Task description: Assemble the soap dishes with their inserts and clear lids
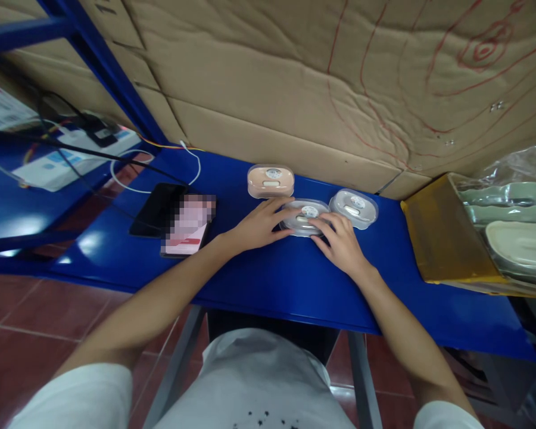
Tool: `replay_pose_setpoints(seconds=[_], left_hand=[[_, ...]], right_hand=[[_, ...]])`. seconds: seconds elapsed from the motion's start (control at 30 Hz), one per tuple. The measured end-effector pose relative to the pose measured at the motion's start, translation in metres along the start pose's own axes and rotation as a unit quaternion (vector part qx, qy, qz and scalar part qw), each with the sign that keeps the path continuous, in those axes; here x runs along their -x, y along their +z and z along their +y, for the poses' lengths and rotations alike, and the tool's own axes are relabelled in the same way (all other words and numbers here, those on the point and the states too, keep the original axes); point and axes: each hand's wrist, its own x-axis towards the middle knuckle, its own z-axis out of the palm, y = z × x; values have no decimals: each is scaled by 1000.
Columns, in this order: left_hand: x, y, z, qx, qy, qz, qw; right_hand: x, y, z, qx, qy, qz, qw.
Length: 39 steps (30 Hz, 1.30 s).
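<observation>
A small grey oval case with a clear plastic cover and a round white label lies on the blue tabletop in front of me. My left hand grips its left side, fingers over the top edge and thumb along the near side. From the right, my right hand holds the same case with bent fingers on its cover and near rim. Just behind my left fingers sits a peach case of the same shape. Another grey case rests right beside the held one, close to my right fingers.
Left on the blue table are a black phone-like slab and a lit phone. A power strip with cables stands beyond. An open cardboard box with plastic-wrapped green and cream pieces is at right. Cardboard lines the back.
</observation>
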Motion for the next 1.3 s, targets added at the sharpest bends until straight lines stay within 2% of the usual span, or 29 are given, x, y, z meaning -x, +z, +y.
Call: replay_pose_setpoints(seconds=[0.2, 0.4, 0.6, 0.73, 1.0, 1.3], left_hand=[[-2, -1, 4, -15, -6, -13, 1000], [-3, -2, 7, -48, -16, -23, 998], [-5, 1, 12, -51, -20, -27, 998], [-5, 2, 14, -33, -34, -38, 998], [-3, 0, 12, -15, 3, 0, 1000], [-1, 2, 7, -17, 4, -9, 1000]], right_hand=[[0, 4, -1, 14, 1, 5, 1000], [0, 10, 3, -7, -13, 39, 999], [0, 10, 10, -49, 29, 63, 996], [1, 11, 16, -79, 37, 44, 995], [1, 9, 18, -81, 27, 38, 996], [1, 9, 15, -77, 21, 44, 996]])
